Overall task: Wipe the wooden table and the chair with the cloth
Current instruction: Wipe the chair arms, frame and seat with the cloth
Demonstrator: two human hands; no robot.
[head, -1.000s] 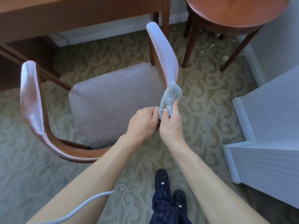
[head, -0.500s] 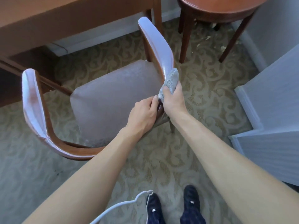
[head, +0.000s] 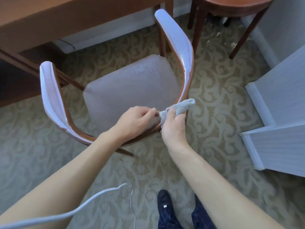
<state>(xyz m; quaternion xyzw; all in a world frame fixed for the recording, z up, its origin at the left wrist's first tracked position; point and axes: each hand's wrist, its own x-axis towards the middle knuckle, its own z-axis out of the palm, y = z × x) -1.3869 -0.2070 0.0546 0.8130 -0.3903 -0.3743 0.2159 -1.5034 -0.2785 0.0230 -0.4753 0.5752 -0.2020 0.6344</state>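
From my head view, my right hand grips the grey cloth against the chair where its right armrest curves into the back rail. My left hand, fingers curled, steadies that rail beside it; I cannot tell whether it pinches the cloth's corner. I judge the chair wiping midway: the left armrest looks untouched, and the worktop remains.

chair: glossy wood, matt fabric seat | cloth: fluffy terry
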